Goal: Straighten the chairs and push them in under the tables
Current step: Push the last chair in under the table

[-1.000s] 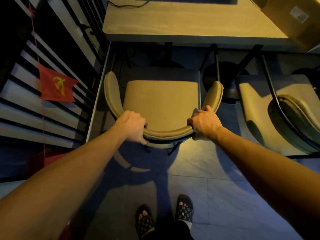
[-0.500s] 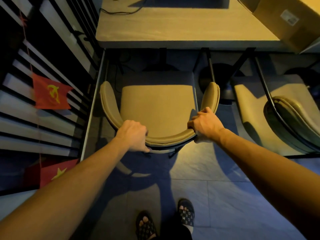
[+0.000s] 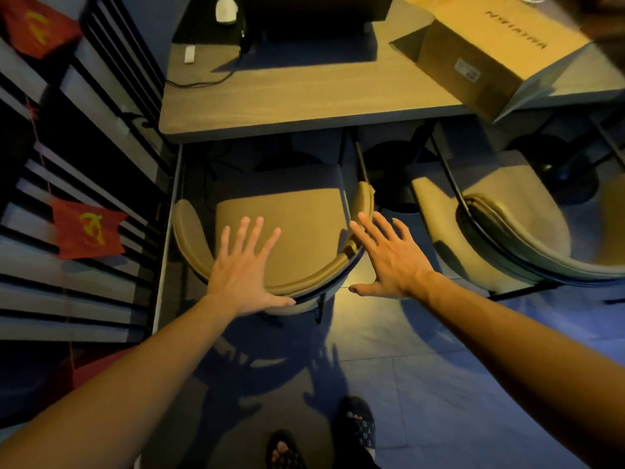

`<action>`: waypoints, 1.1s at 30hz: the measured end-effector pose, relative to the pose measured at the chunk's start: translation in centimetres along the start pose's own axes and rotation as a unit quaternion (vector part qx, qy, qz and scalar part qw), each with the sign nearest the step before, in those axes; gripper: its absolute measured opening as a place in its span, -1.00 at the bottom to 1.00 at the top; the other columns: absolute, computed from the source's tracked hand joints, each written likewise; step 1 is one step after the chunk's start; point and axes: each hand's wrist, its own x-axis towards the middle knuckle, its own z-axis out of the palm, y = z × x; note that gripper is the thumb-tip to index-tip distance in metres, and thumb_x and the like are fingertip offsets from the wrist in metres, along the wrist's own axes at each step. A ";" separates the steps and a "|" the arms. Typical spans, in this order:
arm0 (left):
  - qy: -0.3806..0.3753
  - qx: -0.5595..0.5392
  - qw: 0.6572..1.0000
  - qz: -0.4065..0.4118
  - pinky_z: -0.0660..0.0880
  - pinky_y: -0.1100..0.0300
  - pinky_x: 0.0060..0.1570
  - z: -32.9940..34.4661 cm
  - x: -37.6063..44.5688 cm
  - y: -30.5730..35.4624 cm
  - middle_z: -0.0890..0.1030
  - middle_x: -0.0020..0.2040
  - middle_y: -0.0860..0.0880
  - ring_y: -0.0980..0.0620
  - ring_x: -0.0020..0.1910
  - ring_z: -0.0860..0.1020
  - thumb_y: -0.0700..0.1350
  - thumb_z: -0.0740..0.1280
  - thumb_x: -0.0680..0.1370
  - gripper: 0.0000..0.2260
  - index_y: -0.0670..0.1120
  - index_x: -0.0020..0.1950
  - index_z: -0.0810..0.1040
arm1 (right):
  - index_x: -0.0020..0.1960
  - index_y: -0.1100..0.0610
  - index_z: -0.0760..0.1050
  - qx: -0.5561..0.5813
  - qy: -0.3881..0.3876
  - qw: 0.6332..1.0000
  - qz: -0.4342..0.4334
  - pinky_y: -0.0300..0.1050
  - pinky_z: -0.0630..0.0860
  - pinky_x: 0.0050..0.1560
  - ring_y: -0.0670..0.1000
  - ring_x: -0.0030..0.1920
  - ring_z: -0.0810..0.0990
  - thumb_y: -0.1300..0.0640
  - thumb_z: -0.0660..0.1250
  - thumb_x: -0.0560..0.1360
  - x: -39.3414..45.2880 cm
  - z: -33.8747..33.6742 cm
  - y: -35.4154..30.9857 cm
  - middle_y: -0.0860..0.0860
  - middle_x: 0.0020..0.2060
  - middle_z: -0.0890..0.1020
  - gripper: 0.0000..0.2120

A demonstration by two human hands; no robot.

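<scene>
A tan padded chair (image 3: 297, 218) with a curved backrest stands in front of me, facing a wooden table (image 3: 297, 106); the front of its seat lies in the table's shadow. My left hand (image 3: 245, 269) hovers flat over the backrest's left part, fingers spread, holding nothing. My right hand (image 3: 389, 258) is spread open just off the backrest's right end, also holding nothing. A second tan chair (image 3: 500, 228) stands to the right, turned at an angle.
A slatted wall with red flags (image 3: 88, 231) runs close along the left. On the table sit a dark monitor base (image 3: 314, 38), a cable and a cardboard box (image 3: 490, 52). Tiled floor (image 3: 422, 384) lies behind the chairs, with my sandalled feet (image 3: 355, 428) below.
Both hands have let go of the chair's backrest and opened with fingers spread. The chair sits nearer the table than a second ago, and my view has tilted up.
</scene>
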 end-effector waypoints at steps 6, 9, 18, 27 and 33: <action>0.059 -0.010 0.998 0.034 -0.25 -0.23 0.50 -4.0 3.1 7.3 -0.19 0.63 -0.15 -0.19 0.58 -0.24 0.68 0.09 0.19 0.19 0.07 0.62 -0.19 | 0.60 0.10 -0.25 -0.001 0.020 0.999 0.043 0.25 -0.02 0.51 0.20 0.58 -0.15 -0.58 0.19 0.30 -5.5 -2.2 6.3 0.11 0.60 -0.12 0.20; 0.089 -0.009 0.995 0.045 -0.22 -0.25 0.50 -5.7 4.8 12.6 -0.12 0.63 -0.15 -0.20 0.59 -0.18 0.68 0.08 0.19 0.18 0.05 0.62 -0.15 | 0.61 0.12 -0.20 -0.006 0.027 0.999 0.042 0.28 0.03 0.49 0.22 0.57 -0.08 -0.58 0.24 0.27 -7.7 -2.5 11.4 0.13 0.61 -0.06 0.23; 0.091 -0.006 0.996 0.019 -0.18 -0.24 0.51 -7.4 9.7 33.7 -0.10 0.63 -0.18 -0.21 0.59 -0.17 0.65 0.15 0.20 0.18 0.03 0.62 -0.14 | 0.60 0.12 -0.23 -0.020 -0.005 1.000 -0.018 0.27 0.05 0.49 0.22 0.57 -0.09 -0.60 0.25 0.24 -14.5 0.8 30.2 0.14 0.60 -0.07 0.27; 0.019 -0.007 0.998 0.051 -0.11 -0.24 0.52 -7.0 15.8 50.6 -0.08 0.63 -0.17 -0.20 0.60 -0.13 0.70 0.05 0.18 0.21 0.03 0.62 -0.19 | 0.59 0.06 -0.31 -0.022 -0.091 0.996 -0.002 0.25 0.00 0.48 0.21 0.57 -0.08 -0.63 0.20 0.24 -21.8 7.1 46.3 0.10 0.61 -0.09 0.26; -0.080 0.034 0.993 0.082 -0.05 -0.19 0.52 -5.1 17.5 55.3 0.23 0.57 -0.12 -0.18 0.56 0.11 0.67 0.12 0.19 0.17 0.02 0.62 -0.03 | 0.60 0.04 -0.18 -0.050 -0.133 0.990 -0.019 0.27 0.09 0.47 0.20 0.54 0.09 -0.61 0.22 0.26 -22.4 11.8 50.0 0.09 0.59 0.11 0.20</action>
